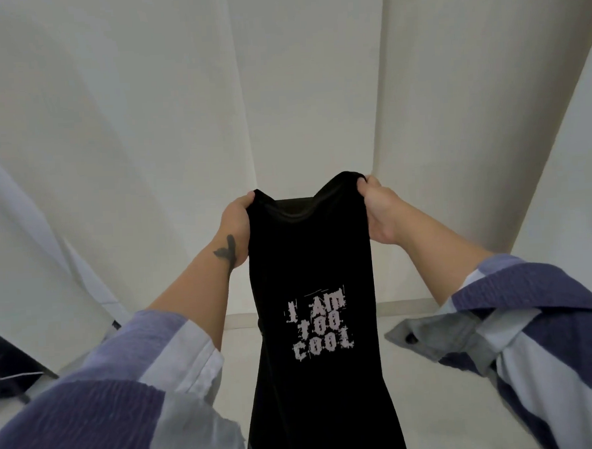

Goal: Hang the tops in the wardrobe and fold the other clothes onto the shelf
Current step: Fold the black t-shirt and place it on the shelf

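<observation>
A black top (310,258) with pale lettering "I AM TOO COOL" hangs straight down in front of me, held up by its two upper corners. My left hand (235,227) is closed on the top's left shoulder corner. My right hand (379,213) grips the right shoulder corner, bunching the cloth. The neckline sags between the two hands. The lower hem runs out of the bottom of the view. No hanger and no rail show.
White panels (145,129) stand close ahead, with a narrower panel (308,86) between two edges. A pale floor (238,337) lies below. A dark object (10,369) sits at the lower left edge.
</observation>
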The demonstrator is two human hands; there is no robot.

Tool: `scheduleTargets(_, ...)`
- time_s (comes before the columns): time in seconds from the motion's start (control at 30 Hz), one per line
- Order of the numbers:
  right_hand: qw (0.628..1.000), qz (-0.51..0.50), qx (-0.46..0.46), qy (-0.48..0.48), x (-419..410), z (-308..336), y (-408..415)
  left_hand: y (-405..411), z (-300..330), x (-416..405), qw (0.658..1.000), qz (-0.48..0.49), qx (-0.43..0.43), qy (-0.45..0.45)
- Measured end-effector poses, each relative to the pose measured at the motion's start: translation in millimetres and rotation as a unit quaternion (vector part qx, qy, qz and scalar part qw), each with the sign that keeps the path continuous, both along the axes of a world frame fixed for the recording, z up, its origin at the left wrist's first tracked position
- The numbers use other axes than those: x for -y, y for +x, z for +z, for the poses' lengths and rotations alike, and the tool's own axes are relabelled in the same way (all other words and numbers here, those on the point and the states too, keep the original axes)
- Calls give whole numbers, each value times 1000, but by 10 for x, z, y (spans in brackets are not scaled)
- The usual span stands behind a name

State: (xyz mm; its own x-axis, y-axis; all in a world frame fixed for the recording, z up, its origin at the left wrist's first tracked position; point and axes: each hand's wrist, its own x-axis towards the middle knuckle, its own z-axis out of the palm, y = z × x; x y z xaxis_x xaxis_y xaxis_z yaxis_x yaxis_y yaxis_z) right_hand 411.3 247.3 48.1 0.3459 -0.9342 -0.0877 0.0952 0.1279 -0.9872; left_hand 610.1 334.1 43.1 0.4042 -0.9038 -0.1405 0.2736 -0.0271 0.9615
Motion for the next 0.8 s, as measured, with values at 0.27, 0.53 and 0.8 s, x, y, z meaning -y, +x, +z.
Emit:
scheduleTargets(0.27, 992, -99, 27, -72, 626, 158, 299, 287, 182, 706, 997, 46, -15, -67)
scheduleTargets(0.53, 993, -81, 72, -56, 531, 140, 123, 208, 227, 524, 996, -10, 68, -50)
scheduleTargets(0.8, 993, -102, 6, 53, -96, -988, -147, 2, -904, 129, 993, -63, 45, 87)
